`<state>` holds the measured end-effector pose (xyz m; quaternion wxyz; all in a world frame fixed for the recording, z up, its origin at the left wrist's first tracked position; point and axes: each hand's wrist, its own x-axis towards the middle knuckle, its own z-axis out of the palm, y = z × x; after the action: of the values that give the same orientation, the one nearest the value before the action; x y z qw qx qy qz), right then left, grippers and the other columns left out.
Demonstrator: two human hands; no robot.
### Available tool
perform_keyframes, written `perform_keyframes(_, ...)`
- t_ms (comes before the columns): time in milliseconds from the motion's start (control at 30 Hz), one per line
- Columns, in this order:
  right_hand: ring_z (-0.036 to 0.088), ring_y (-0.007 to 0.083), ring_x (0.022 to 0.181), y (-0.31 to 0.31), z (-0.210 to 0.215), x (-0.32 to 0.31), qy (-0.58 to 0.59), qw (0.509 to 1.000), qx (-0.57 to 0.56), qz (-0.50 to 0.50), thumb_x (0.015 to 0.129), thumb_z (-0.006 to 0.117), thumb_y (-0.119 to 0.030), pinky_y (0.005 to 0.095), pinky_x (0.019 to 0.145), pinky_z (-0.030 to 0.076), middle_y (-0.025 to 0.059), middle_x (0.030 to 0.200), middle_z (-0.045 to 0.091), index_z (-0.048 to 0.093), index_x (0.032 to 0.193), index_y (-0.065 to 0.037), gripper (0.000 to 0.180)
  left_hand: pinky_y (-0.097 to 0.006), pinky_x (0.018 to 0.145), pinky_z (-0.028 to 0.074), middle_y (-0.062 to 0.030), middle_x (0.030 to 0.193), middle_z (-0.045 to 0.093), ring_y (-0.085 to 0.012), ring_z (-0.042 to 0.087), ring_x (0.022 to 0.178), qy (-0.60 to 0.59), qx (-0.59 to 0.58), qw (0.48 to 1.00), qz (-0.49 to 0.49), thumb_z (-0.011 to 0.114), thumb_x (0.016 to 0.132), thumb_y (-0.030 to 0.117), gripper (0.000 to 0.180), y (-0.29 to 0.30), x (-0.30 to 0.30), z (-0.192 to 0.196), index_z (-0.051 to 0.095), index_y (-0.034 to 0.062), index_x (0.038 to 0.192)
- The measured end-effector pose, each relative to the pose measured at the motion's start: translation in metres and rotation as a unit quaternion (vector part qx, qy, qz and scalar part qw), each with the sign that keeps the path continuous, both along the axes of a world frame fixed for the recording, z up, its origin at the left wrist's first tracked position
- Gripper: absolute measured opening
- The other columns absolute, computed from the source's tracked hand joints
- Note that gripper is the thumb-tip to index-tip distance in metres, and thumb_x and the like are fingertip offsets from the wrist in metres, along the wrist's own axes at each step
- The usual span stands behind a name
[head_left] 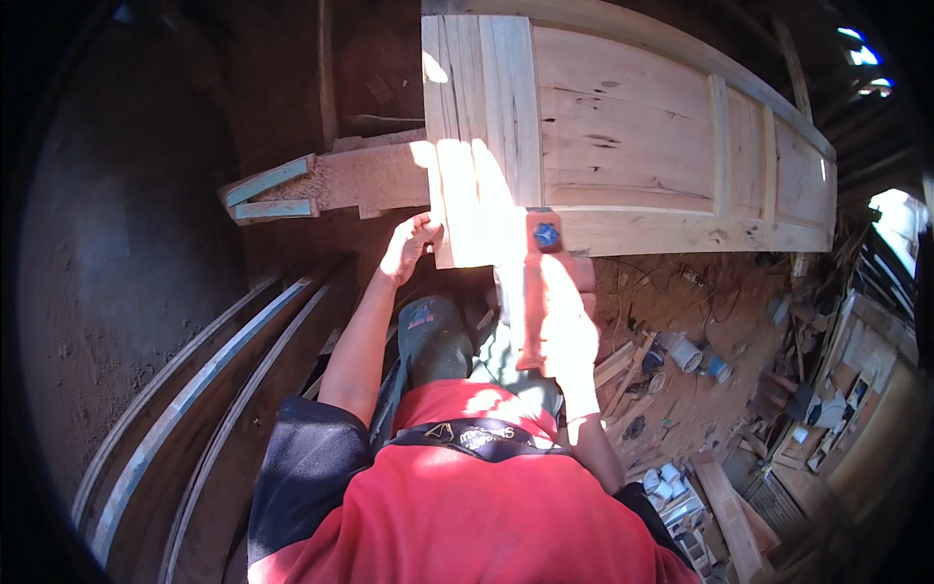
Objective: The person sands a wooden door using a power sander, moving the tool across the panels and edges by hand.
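A pale wooden panelled door [623, 127] lies flat in front of me, its near-left end of planks lit by strong sun. At that end's corner, my left hand [407, 251] has its fingers curled against the edge, gripping it. My right hand [574, 341] is closed around a red power planer [533, 302] with a blue knob at its far end. The planer is at the door's near edge, its far end overlapping the wood. Glare washes out much of the right hand and hides where the planer's sole meets the door.
A rough wooden beam [370, 180] with pale-blue-edged strips [272, 180] juts out left under the door. Long curved-looking boards [195, 428] stand at lower left. On the dirt floor at right are offcuts [623, 365], white tins [681, 350], a plank [730, 516] and a cluttered bench [846, 389].
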<state>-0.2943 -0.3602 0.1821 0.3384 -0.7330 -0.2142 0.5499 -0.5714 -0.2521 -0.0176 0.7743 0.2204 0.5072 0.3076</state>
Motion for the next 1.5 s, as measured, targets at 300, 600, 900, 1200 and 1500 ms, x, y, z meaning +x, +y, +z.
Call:
perform_keyframes(300, 0.055, 0.0133, 0.051, 0.012, -0.066, -0.103, 0.16, 0.975, 0.145, 0.051, 0.098, 0.056, -0.021, 0.028, 0.049, 0.045, 0.0043, 0.065, 0.056, 0.049, 0.103, 0.002, 0.024, -0.049, 0.108, 0.036, -0.0264, 0.13, 0.057, -0.0432, 0.049, 0.123, 0.726, 0.205, 0.656, 0.028, 0.052, 0.096, 0.04, 0.049, 0.088, -0.163, -0.06, 0.063, -0.0019, 0.119)
perform_keyframes(600, 0.061, 0.0239, 0.054, -0.063, -0.112, -0.122, -0.255, 0.887, 0.294, 0.249, 0.091, 0.062, -0.015, 0.0367, 0.054, 0.05, 0.0114, 0.065, 0.061, 0.048, 0.115, 0.013, 0.039, -0.057, 0.115, 0.02, -0.0085, 0.161, 0.021, -0.0387, 0.019, 0.147, 0.804, 0.177, 0.564, -0.066, 0.031, 0.1, 0.057, 0.064, 0.113, -0.246, -0.113, 0.029, 0.0229, 0.154)
perform_keyframes(900, 0.057, 0.0181, 0.051, 0.053, -0.083, -0.143, -0.018, 0.969, 0.194, 0.151, 0.097, 0.054, -0.027, 0.0329, 0.05, 0.046, 0.0075, 0.058, 0.057, 0.053, 0.098, 0.005, 0.031, -0.058, 0.114, 0.02, -0.0087, 0.156, 0.033, -0.037, 0.022, 0.146, 0.804, 0.206, 0.557, -0.03, 0.038, 0.099, 0.052, 0.058, 0.111, -0.238, -0.093, 0.041, 0.0187, 0.147)
perform_keyframes(1200, 0.057, 0.0165, 0.045, 0.245, -0.089, -0.155, 0.007, 0.981, 0.174, 0.085, 0.098, 0.055, -0.034, 0.031, 0.043, 0.046, 0.0074, 0.055, 0.058, 0.059, 0.09, 0.0, 0.036, -0.059, 0.106, 0.028, -0.0081, 0.146, 0.044, -0.0284, 0.03, 0.143, 0.806, 0.186, 0.561, -0.042, 0.052, 0.092, 0.043, 0.049, 0.12, -0.243, -0.084, 0.054, 0.0145, 0.132)
perform_keyframes(1500, 0.058, 0.0144, 0.042, 0.397, -0.084, -0.174, -0.032, 0.968, 0.239, 0.075, 0.098, 0.054, -0.042, 0.0301, 0.041, 0.047, 0.0051, 0.049, 0.056, 0.062, 0.067, -0.002, 0.052, -0.061, 0.107, 0.025, -0.0123, 0.146, 0.043, -0.031, 0.028, 0.143, 0.809, 0.179, 0.558, -0.047, 0.049, 0.093, 0.045, 0.054, 0.117, -0.245, -0.079, 0.053, 0.0113, 0.134)
